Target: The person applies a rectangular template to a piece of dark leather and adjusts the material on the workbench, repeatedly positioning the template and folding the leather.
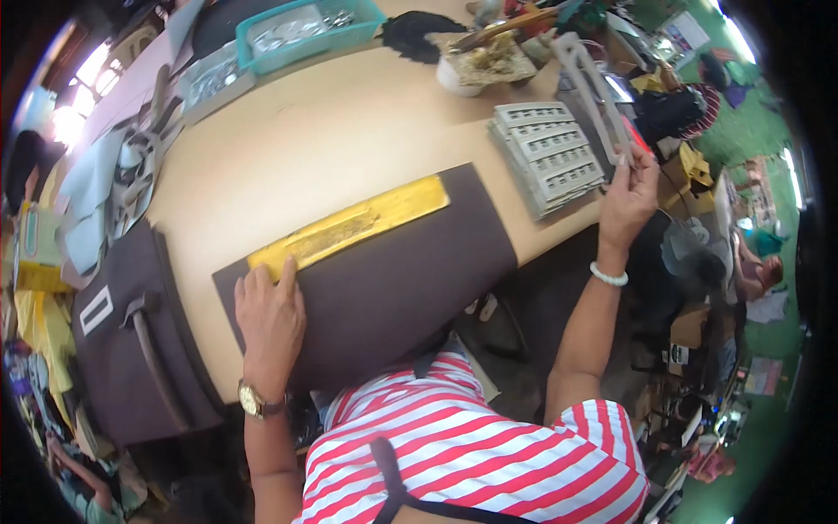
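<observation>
A dark brown sheet of material [401, 293] lies at the table's near edge and hangs over it. Along its far side rests a flat yellow bar [358, 223] with scuffed dark marks in the middle. My left hand [269, 306] is at the bar's left end, fingers stretched out and fingertips touching it. On the right, my right hand [630, 188] pinches the lower end of a long grey frame-like strip [594, 92] with a slot down its length. That strip is held up beside a stack of grey slotted pieces [550, 155].
A finished-looking dark piece with a handle [144, 341] lies at the left. Grey cut scraps [113, 183] sit beyond it. A teal tray [305, 35] of small metal parts stands at the back, near a white bowl [458, 74]. Clutter and other people are at the right.
</observation>
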`<state>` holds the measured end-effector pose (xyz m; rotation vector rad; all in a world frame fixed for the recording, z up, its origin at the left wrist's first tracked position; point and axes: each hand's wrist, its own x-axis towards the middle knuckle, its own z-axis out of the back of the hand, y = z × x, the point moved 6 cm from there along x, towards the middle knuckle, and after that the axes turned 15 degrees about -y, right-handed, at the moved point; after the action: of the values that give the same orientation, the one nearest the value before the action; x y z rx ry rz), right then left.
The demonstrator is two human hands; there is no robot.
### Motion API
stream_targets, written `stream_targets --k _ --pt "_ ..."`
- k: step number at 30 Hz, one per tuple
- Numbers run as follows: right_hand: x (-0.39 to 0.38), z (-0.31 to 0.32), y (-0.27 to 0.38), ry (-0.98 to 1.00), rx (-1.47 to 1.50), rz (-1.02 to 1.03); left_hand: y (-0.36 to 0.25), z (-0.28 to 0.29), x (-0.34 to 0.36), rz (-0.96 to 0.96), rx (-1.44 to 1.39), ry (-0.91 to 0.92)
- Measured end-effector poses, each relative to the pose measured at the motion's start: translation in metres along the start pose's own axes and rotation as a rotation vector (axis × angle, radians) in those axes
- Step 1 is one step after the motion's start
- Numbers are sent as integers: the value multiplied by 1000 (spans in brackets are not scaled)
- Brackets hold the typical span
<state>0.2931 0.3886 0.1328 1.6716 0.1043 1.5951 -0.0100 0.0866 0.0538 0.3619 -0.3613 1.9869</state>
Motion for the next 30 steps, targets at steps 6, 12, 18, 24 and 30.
stream_targets --k 6,12,18,24,30 --pt "-105 -47 55 621 437 -622 35 -4 19 96 -373 32" --pt "-192 -74 78 855 436 -898 59 -23 22 272 -720 167" --pt "-198 -82 79 826 250 -825 57 -17 19 210 -732 143" --pt "-197 -87 81 859 169 -803 55 -17 20 196 -692 128" --pt "-196 -88 83 861 128 -818 53 -16 19 181 -625 108"
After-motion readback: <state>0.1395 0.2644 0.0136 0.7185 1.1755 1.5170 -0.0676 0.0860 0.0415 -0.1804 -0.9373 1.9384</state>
